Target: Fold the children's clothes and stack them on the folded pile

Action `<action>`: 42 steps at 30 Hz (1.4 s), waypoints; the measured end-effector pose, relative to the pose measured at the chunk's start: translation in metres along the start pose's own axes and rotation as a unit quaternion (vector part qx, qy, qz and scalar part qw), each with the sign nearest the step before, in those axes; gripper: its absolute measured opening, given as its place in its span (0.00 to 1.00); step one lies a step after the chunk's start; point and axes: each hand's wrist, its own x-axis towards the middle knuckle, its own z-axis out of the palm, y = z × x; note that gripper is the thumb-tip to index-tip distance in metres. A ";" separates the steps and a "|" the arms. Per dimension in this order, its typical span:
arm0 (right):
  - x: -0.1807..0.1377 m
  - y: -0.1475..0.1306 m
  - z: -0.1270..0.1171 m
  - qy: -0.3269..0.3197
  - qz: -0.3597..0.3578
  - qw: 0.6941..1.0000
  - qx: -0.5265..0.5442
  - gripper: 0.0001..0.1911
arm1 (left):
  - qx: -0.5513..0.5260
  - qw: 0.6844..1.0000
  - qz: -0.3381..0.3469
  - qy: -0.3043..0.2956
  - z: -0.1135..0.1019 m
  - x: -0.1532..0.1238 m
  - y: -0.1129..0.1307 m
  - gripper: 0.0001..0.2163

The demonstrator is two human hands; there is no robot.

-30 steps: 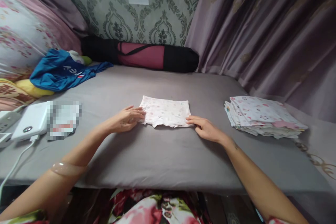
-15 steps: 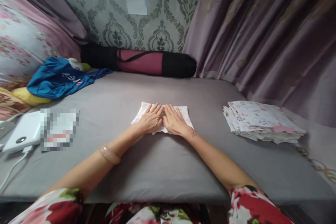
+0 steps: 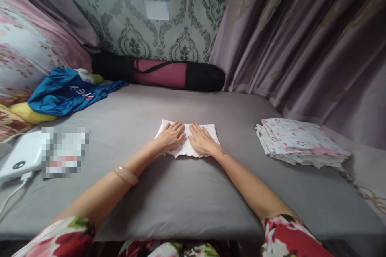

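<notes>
A small white folded cloth (image 3: 187,146) with a faint print lies on the grey sheet in front of me. My left hand (image 3: 171,135) rests flat on its left part, fingers stretched out. On its right part my right hand (image 3: 201,138) is pressed flat too, palm down. A strip of cloth shows between the two hands, and its near edge is wavy. The parts under my palms are hidden. To the right sits a stack of folded printed cloths (image 3: 301,138), apart from my hands.
A white power bank (image 3: 22,154) with a cable and a blurred packet (image 3: 64,152) lie at left. Behind them is a blue cloth (image 3: 64,92) by a yellow cushion. A black and maroon rolled bag (image 3: 159,74) lies along the wall. Curtains (image 3: 301,40) hang at right.
My hands have slid slightly apart across the cloth, the left one outward to the left, so more cloth shows between them. The view has tilted a little.
</notes>
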 end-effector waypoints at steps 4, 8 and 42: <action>-0.007 0.008 0.004 0.053 0.038 0.998 -0.019 0.33 | 0.007 0.998 -0.057 0.034 0.010 -0.006 -0.016 0.25; -0.007 0.015 0.010 0.053 0.055 0.997 -0.016 0.33 | 0.000 0.997 -0.078 0.026 0.017 -0.008 -0.023 0.26; 0.005 -0.046 0.017 0.027 -0.027 0.999 0.006 0.34 | -0.056 0.989 -0.132 0.019 0.018 -0.040 -0.049 0.28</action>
